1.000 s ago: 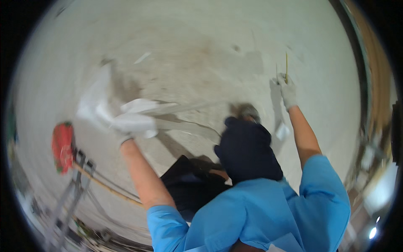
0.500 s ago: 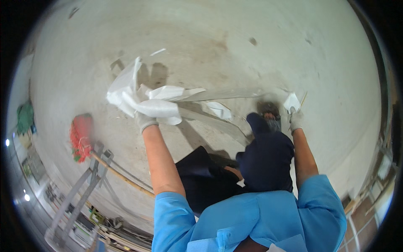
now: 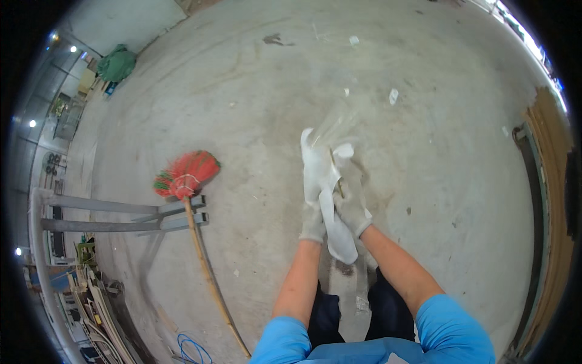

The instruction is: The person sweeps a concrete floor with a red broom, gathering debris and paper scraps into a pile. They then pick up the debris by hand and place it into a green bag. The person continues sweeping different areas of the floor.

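In front of me, both hands are together on a bundle of crumpled white sheeting (image 3: 315, 170). My left hand (image 3: 311, 223), in a pale glove, is closed round its left side. My right hand (image 3: 353, 211), gloved too, is closed against its right side, with a thin brownish stick (image 3: 335, 170) standing out beside the fingers. One white flap (image 3: 341, 242) hangs between my wrists. Beyond the bundle, a blurred see-through strip (image 3: 333, 128) trails off, seemingly clear plastic film.
A red-bristled broom (image 3: 193, 173) with a wooden handle lies at my left, by a grey metal frame (image 3: 100, 215). White scraps (image 3: 393, 96) dot the concrete floor. Stacked brown boards (image 3: 548, 182) stand far right; a blue cord (image 3: 194, 347) lies lower left.
My hands, wide apart before, have come together in front of me. The white sheeting has moved from the left hand's side into both hands, bunched up. My view has shifted.
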Tool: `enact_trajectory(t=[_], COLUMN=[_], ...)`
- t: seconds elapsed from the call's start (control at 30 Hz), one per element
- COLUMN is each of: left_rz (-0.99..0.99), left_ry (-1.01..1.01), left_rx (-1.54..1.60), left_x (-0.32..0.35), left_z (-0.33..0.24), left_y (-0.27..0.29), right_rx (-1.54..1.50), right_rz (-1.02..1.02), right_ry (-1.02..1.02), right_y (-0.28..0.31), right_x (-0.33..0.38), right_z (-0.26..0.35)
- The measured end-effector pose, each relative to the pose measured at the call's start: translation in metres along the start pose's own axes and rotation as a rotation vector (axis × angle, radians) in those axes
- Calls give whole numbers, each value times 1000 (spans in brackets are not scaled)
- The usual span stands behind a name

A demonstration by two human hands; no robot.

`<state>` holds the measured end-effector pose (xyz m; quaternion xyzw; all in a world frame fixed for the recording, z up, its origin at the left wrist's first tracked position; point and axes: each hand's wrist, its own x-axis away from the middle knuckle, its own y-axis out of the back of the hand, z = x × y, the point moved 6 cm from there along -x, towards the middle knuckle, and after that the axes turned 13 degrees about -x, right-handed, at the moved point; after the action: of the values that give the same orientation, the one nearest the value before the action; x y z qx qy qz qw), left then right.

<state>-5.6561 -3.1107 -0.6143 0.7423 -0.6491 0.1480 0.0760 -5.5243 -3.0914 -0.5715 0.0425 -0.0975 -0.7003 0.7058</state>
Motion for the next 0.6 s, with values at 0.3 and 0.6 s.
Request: enact_trajectory(t=[0.3, 0.6], left_rz=[-155, -131], left_ry=[178, -173], left_rx=[-95, -1177], left_x=[97, 130], left_z=[-180, -418], left_y=[51, 167], right_rx=[-385, 529], right_rz=[399, 147], right_ry=[-542, 40], right_y=[-32, 49], right_x=[41, 16], right_z=[163, 439])
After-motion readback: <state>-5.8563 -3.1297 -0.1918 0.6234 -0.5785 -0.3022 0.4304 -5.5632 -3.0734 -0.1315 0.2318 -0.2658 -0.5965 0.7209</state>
